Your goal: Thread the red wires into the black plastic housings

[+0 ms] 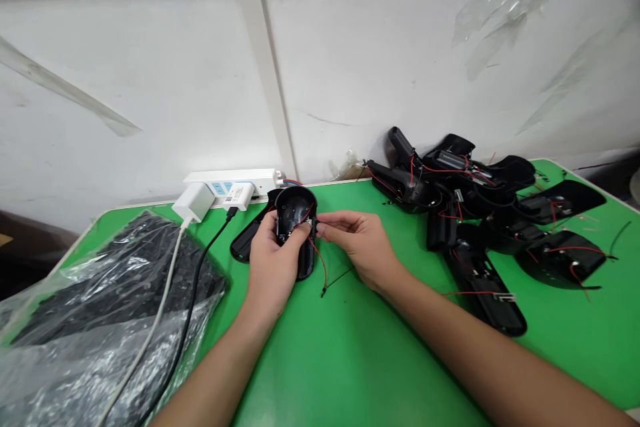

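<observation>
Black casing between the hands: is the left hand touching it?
Touching: the head view shows the left hand gripping the black casing, no gap between them.

Before me, over the worktop [380,367], a housing [290,205] sits in my left fingers [267,231], my right fingers [343,217] at its right edge. Another housing [244,241] lies just left of it. To the right, a heap of housings [495,201] reaches back near the wall [350,67]. To the left lies a bag [65,380]; two cables [173,270] cross it from a power strip [269,181] behind, along the wall.
</observation>
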### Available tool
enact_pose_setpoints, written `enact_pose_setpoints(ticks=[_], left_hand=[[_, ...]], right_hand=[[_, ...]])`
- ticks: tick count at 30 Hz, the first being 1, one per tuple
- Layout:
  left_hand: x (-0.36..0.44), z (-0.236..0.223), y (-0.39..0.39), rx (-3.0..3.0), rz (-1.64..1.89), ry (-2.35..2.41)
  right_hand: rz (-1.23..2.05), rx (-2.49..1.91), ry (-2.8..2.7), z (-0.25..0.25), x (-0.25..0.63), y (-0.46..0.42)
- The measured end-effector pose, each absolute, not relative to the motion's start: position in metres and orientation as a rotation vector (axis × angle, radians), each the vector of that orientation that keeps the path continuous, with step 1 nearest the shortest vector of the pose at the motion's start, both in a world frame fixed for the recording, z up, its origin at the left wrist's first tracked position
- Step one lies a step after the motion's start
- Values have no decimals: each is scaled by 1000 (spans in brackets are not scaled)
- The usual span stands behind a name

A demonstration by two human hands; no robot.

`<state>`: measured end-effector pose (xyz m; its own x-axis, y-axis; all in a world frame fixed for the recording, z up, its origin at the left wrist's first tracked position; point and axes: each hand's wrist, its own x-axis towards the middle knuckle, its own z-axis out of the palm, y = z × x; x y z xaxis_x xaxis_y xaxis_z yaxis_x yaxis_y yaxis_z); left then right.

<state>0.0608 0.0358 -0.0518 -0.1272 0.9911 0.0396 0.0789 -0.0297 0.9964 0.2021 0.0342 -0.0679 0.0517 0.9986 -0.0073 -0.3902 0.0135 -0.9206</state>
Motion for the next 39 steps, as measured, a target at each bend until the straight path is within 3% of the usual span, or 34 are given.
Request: enact_pose_setpoints(ticks=[14,39], left_hand=[[59,-55,38,1267,1241,1333],[69,-34,30,665,1201,876]], right_hand=[[1329,-903,-839,-70,206,33],[1285,-884,-798,-68,198,27]])
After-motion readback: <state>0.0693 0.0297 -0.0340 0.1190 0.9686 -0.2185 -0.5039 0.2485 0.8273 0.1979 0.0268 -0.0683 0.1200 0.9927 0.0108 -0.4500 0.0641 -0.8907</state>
